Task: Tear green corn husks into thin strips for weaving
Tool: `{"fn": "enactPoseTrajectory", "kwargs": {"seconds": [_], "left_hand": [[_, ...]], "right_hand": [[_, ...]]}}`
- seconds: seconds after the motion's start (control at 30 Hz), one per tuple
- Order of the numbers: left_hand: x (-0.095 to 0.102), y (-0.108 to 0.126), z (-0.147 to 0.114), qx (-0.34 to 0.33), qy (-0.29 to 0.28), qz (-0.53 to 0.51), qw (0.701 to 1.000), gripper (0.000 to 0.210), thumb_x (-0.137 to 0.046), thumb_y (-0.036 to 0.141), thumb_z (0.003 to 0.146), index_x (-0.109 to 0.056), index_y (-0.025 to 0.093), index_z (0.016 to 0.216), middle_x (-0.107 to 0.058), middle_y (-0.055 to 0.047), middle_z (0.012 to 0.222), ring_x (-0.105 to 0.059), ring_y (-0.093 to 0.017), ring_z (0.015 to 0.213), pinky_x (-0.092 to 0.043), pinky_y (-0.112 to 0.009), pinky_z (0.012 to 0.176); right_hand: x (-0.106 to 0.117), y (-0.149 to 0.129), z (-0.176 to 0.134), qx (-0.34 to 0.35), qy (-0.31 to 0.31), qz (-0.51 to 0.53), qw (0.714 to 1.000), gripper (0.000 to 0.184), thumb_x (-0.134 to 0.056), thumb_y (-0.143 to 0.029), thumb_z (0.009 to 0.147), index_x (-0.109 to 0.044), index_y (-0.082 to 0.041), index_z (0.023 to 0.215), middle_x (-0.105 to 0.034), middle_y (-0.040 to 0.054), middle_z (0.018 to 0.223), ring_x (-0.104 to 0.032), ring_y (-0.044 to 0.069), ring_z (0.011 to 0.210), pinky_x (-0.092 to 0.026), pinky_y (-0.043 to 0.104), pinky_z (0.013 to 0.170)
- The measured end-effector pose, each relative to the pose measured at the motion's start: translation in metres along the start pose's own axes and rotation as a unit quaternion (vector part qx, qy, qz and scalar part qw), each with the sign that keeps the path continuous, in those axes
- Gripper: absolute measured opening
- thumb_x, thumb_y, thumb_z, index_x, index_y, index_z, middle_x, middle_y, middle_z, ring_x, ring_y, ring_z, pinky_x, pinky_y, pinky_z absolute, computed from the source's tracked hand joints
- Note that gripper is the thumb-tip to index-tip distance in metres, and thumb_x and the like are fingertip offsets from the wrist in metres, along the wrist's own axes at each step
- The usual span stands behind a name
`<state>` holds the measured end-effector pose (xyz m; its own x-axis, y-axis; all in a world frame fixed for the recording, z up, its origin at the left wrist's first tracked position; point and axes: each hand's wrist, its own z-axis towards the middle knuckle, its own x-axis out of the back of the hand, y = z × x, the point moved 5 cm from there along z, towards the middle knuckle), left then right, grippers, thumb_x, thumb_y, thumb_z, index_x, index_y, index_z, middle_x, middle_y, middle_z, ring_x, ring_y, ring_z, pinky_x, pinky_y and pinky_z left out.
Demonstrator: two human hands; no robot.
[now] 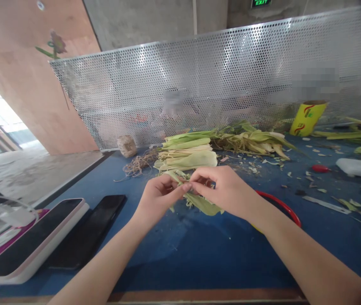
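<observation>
In the middle of the head view, my left hand [161, 192] and my right hand [220, 186] meet over the blue table, fingertips pinched close together. Both grip a piece of pale green corn husk [204, 204], whose leafy end hangs below my right fingers. The fingers hide the exact spot where they pinch it. Just beyond them lies a stack of flat corn husks [186, 157]. A tangle of thin brown twine [140, 164] rests to the left of that stack. Behind and to the right is a heap of loose husks [253, 142].
A perforated metal panel [199, 80] stands along the far edge. Two phones, one in a white case [34, 243] and one black [88, 233], lie at left. At right are a yellow roll [308, 118], a thin blade [326, 204], a red ring [282, 203] and scattered scraps.
</observation>
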<state>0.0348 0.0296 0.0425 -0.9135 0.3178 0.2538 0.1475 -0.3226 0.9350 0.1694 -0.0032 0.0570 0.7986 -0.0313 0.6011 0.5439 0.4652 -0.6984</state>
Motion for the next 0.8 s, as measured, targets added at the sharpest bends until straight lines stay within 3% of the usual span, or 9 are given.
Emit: {"fn": "enactPoseTrajectory", "kwargs": {"seconds": [0.13,0.27,0.47,0.53,0.63,0.8], "left_hand": [[0.002,0.000,0.001,-0.026,0.017,0.063,0.998,0.027,-0.063,0.033,0.068,-0.052,0.014,0.051,-0.048,0.004,0.046,-0.042,-0.006,0.045,-0.034,-0.018,0.044],[0.000,0.003,-0.001,-0.015,0.001,0.073,0.997,0.025,-0.064,0.032,0.067,-0.055,0.015,0.052,-0.051,0.004,0.046,-0.044,-0.007,0.045,-0.035,-0.018,0.045],[0.002,-0.001,0.000,-0.004,-0.005,0.003,1.000,0.032,-0.054,0.042,0.076,-0.065,0.014,0.063,-0.061,-0.002,0.057,-0.053,-0.012,0.056,-0.042,-0.022,0.055],[0.004,-0.006,0.001,0.002,0.005,-0.029,1.000,0.042,-0.045,0.048,0.079,-0.066,0.014,0.068,-0.062,-0.004,0.059,-0.053,-0.013,0.056,-0.042,-0.023,0.054],[0.008,-0.007,0.001,-0.014,0.040,0.008,0.999,0.041,-0.046,0.047,0.079,-0.065,0.015,0.062,-0.061,-0.002,0.055,-0.051,-0.011,0.051,-0.040,-0.022,0.052],[0.003,0.006,-0.006,-0.068,0.035,0.075,0.994,0.037,-0.045,0.034,0.082,-0.059,0.016,0.053,-0.060,0.000,0.048,-0.052,-0.010,0.049,-0.040,-0.020,0.052]], "right_hand": [[0.007,-0.003,-0.001,0.026,0.013,-0.141,0.990,0.017,-0.046,-0.028,0.082,-0.055,-0.020,0.070,-0.055,-0.0029,0.060,-0.043,0.009,0.051,-0.029,0.023,0.048],[0.016,0.003,-0.001,0.013,-0.025,-0.114,0.993,0.019,-0.045,-0.031,0.083,-0.057,-0.021,0.073,-0.060,-0.0020,0.064,-0.050,0.010,0.054,-0.032,0.024,0.052],[0.011,0.009,-0.001,-0.035,-0.037,0.018,0.999,0.021,-0.048,-0.041,0.081,-0.055,-0.021,0.079,-0.061,0.0007,0.078,-0.056,0.014,0.069,-0.040,0.026,0.059],[0.001,0.009,-0.001,-0.062,-0.049,0.103,0.992,0.026,-0.052,-0.046,0.077,-0.052,-0.022,0.087,-0.061,0.0018,0.084,-0.057,0.014,0.073,-0.043,0.027,0.061],[-0.014,0.008,0.001,-0.080,-0.054,0.229,0.969,0.034,-0.057,-0.043,0.075,-0.049,-0.022,0.099,-0.062,0.0031,0.087,-0.059,0.015,0.077,-0.046,0.028,0.067],[-0.025,0.006,0.008,-0.030,-0.013,0.275,0.961,0.023,-0.056,-0.040,0.076,-0.058,-0.018,0.083,-0.060,0.0007,0.073,-0.056,0.012,0.066,-0.044,0.025,0.062]]}}
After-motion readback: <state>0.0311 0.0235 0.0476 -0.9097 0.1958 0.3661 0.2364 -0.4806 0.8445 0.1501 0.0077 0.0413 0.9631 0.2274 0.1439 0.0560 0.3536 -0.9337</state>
